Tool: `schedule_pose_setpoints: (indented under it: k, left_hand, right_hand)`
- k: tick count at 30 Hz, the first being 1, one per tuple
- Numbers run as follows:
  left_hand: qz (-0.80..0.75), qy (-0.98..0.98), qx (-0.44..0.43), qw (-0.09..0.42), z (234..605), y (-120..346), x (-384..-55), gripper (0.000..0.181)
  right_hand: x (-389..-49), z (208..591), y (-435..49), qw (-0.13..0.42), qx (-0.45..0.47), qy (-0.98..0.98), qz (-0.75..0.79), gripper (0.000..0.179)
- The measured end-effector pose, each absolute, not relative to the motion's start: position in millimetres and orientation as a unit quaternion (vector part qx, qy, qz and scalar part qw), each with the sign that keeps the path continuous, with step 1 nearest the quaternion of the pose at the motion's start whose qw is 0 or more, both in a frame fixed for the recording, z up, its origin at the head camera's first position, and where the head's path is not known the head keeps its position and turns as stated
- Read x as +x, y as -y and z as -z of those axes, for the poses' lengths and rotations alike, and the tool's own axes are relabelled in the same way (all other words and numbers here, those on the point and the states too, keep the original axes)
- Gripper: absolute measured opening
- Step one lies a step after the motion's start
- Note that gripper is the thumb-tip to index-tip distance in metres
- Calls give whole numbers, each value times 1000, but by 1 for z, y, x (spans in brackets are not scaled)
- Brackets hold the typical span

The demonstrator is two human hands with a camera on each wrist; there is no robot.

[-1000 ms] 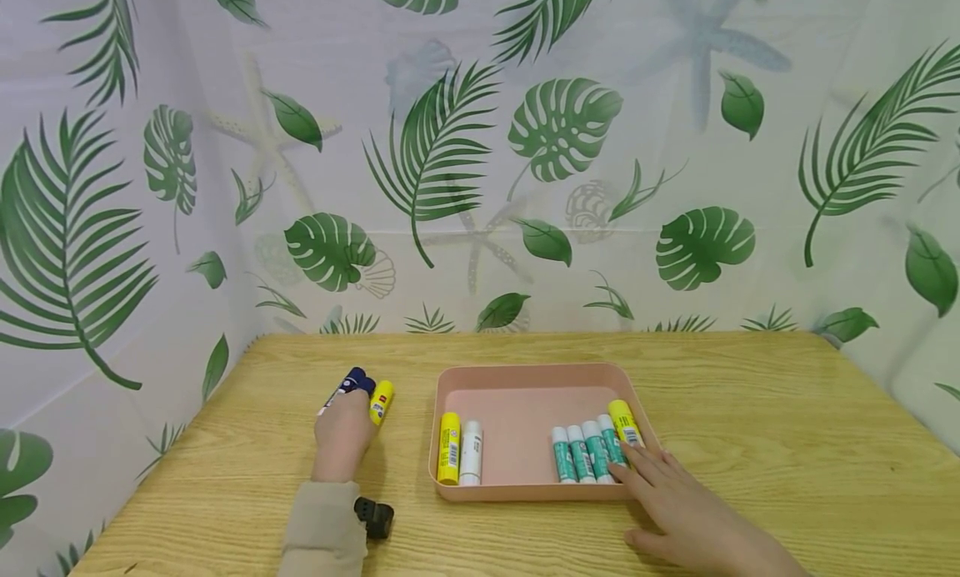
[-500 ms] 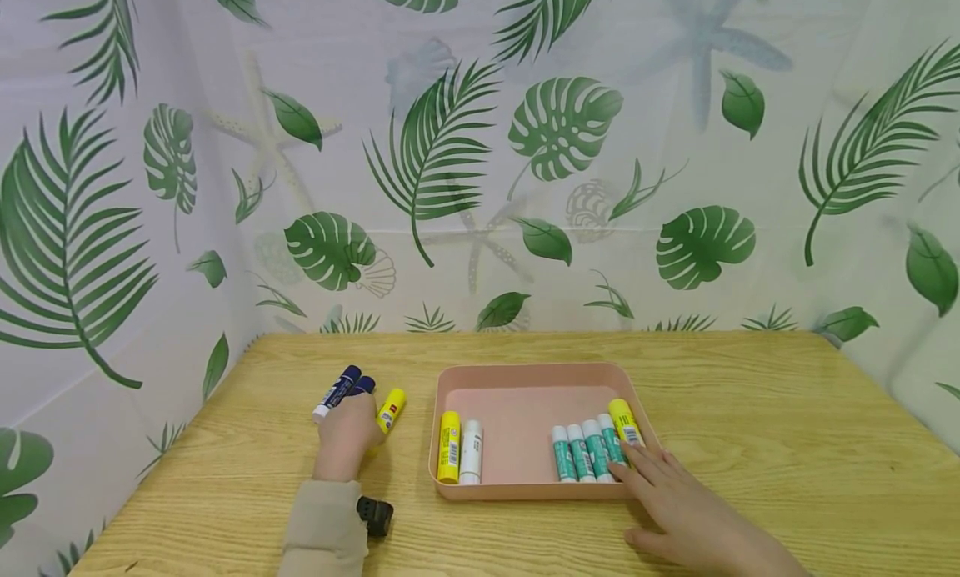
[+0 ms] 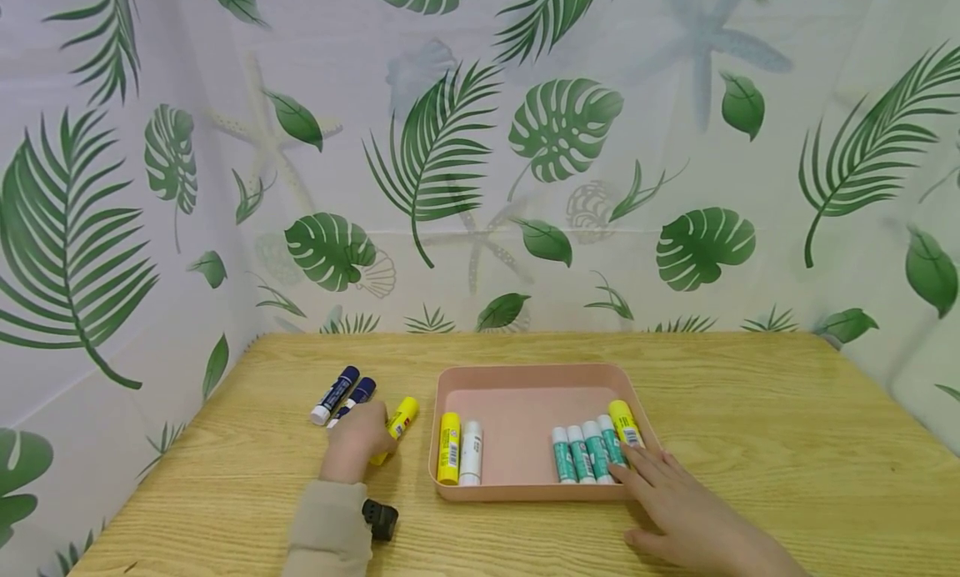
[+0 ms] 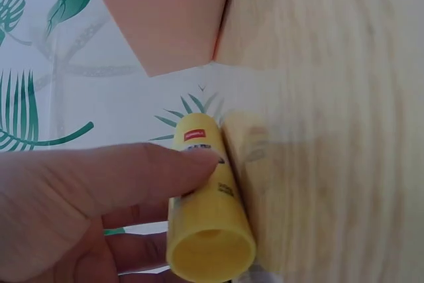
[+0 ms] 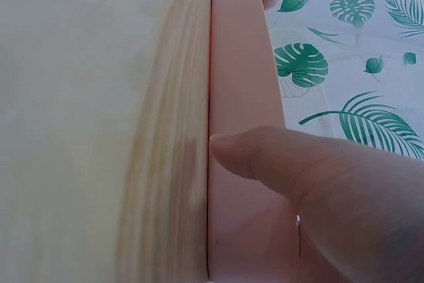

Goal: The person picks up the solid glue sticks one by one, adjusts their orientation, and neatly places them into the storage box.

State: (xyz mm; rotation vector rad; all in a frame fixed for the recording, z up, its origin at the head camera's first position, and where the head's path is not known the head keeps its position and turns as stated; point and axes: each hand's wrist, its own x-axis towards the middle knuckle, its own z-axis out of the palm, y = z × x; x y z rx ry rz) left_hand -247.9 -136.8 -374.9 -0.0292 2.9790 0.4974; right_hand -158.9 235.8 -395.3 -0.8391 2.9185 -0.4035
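Observation:
My left hand (image 3: 358, 435) pinches a yellow glue stick (image 3: 406, 416), thumb on top and fingers around its far side. In the left wrist view, this yellow glue stick (image 4: 211, 217) lies close along the wood, its hollow end facing the camera. Two dark blue and white glue sticks, a left one (image 3: 335, 395) and a right one (image 3: 363, 391) partly hidden by the hand, lie just beyond. My right hand (image 3: 678, 506) rests with fingers extended over the right front corner of a pink tray (image 3: 517, 493). The right thumb (image 5: 242, 150) overlaps the tray's front wall.
Inside the tray, a yellow glue stick (image 3: 448, 449) and a white one (image 3: 471, 453) stand at the left. Several green and white glue sticks (image 3: 582, 455) line the right, beside another yellow one (image 3: 624, 421). A leaf-patterned cloth (image 3: 480, 160) hangs behind the wooden table (image 3: 772, 427).
My left hand has drawn the yellow glue stick rightward and nearer, away from the blue ones, which show more fully. The right hand and tray have stayed put.

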Motion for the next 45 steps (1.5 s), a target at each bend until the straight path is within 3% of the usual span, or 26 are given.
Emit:
schedule_pose_setpoints:
  k: [10, 37, 45]
  left_hand:
    - [-186, -981, -26, 53, 378, 133, -252, 19]
    - [-180, -965, 29, -189, 330, 94, -228, 31]
    - [-100, -968, 77, -215, 333, 70, -219, 35]
  right_hand:
    - [-159, 397, -237, 16, -292, -948, 126, 67]
    - [-160, 394, -235, 37, -278, -951, 129, 69]
    - [-160, 395, -235, 37, -276, -952, 130, 68]
